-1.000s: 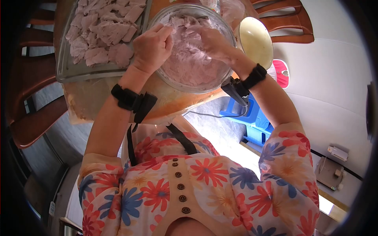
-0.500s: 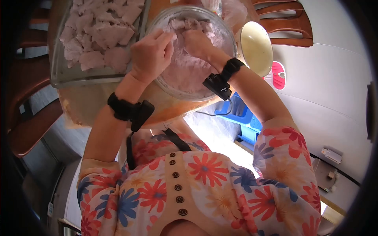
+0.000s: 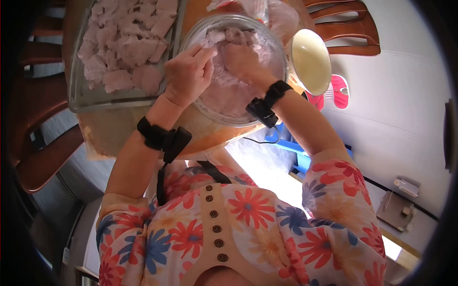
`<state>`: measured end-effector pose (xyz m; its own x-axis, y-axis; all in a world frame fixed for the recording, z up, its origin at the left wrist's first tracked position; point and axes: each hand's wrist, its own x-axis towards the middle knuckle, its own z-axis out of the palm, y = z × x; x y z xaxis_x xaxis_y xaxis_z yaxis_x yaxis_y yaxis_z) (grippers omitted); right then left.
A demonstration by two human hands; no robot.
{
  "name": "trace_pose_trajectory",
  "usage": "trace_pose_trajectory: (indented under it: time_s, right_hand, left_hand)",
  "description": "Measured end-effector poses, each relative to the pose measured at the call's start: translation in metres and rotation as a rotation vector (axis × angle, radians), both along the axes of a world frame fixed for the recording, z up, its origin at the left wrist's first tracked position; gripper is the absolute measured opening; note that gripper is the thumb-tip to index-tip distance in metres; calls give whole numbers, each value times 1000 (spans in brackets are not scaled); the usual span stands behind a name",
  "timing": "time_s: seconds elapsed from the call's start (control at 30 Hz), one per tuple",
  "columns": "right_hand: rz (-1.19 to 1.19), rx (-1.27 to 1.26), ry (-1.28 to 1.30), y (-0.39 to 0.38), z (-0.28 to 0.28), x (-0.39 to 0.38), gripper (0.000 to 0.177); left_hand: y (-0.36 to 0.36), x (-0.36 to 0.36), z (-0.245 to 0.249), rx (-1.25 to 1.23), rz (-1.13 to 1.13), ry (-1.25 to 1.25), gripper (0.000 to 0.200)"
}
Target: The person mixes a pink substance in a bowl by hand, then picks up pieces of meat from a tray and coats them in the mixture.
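A clear glass bowl (image 3: 281,50) near the table's front edge holds pale purple mash (image 3: 217,95). My left hand (image 3: 188,74) rests on the bowl's near-left rim, fingers curled and tips touching the mash. My right hand (image 3: 243,59) is inside the bowl, fingers closed on a lump of the mash. Both wrists carry black straps. To the left a glass tray (image 3: 78,97) holds several pale purple chunks (image 3: 124,45).
A cream-coloured round bowl (image 3: 310,59) stands right of the glass bowl at the table edge. Crumpled plastic (image 3: 281,14) lies behind it. Wooden chairs (image 3: 353,28) stand at the right and at the left (image 3: 38,157). A blue stool (image 3: 298,143) is on the floor below.
My right hand has moved from the bowl's right side toward its middle, deeper into the mash. My left hand has stayed on the near-left rim.
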<state>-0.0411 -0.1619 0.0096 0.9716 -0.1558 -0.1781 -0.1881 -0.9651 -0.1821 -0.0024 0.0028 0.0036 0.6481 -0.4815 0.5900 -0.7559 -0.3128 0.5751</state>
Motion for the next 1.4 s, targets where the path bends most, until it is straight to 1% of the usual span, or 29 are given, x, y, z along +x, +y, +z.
trace_pose_trajectory:
  time_s: [0.03,0.07,0.1,0.2,0.23,0.3,0.33,0.4,0.43,0.5,0.53,0.6,0.63,0.7,0.73,0.8,0.83,0.9,0.93,1.0,1.03,1.1,1.13,1.2,1.23,1.3,1.33,1.4]
  right_hand:
    - [-11,-7,-29,-4,-3,0,22]
    - [2,9,47,-9,-7,1,24]
    - [13,28,127,-7,2,4,27]
    - [-9,12,94,-8,18,-9,25]
    - [-12,11,98,-7,14,-15,25]
    - [27,-67,-22,-3,5,-23,19]
    - [28,-61,-21,0,5,-23,19]
    - [-20,77,7,4,9,-28,18]
    - [-23,74,7,5,11,-35,18]
    - [81,180,110,4,11,-46,19]
    - [83,180,109,-1,7,-48,19]
    - [173,442,53,-3,5,-51,36]
    - [174,446,53,2,7,-52,36]
    - [192,152,-100,13,13,-53,29]
    - [189,152,-100,17,10,-55,29]
    - [228,67,-148,22,3,-56,21]
    - [229,68,-147,20,2,-54,21]
    - [79,241,31,14,3,-42,21]
    - [83,241,35,11,7,-41,21]
    - [-239,975,200,-1,17,-41,22]
    - [-236,974,202,-8,15,-41,22]
    - [-28,602,205,-16,11,-39,32]
    - [-29,601,205,-15,12,-39,32]
    - [82,166,-72,-12,16,-38,38]
    - [80,166,-71,-7,17,-35,38]
    - [292,124,184,8,15,-27,24]
    - [292,124,187,18,15,-25,24]
    - [133,180,305,41,12,-25,23]
  left_hand:
    - [0,1,0,27,5,-20,16]
    - [-2,1,1,20,-6,-53,16]
    - [-1,0,3,21,-11,-44,16]
    - [-1,3,0,40,-16,-48,15]
    - [-1,2,-2,55,2,-50,15]
    - [-3,1,-3,49,4,-47,15]
    - [-2,1,-3,44,7,-49,14]
    - [0,2,-4,64,9,-47,14]
    - [-2,1,-3,73,12,-52,14]
    - [-3,0,-2,68,15,-50,14]
    - [-2,1,-2,70,18,-45,14]
    - [-2,2,-3,66,18,-50,14]
    - [-2,1,-5,60,11,-53,14]
    - [-3,3,-6,53,15,-55,14]
    - [-3,2,-6,45,18,-59,14]
    - [-3,1,-5,45,18,-54,14]
    - [-3,1,-4,47,21,-49,13]
    - [-2,1,-2,57,23,-45,14]
    - [-2,1,-2,63,20,-40,14]
    - [-2,0,-3,57,16,-32,14]
    - [-2,0,-3,52,10,-27,15]
    - [-1,1,-4,64,16,-41,15]
    - [-1,1,-4,75,21,-53,15]
    - [-1,1,-4,60,21,-61,14]
    - [-2,1,-4,46,21,-70,14]
    - [-2,1,-4,47,10,-58,14]
    - [-2,1,-3,49,3,-45,13]
    - [-3,1,-1,49,14,-45,14]
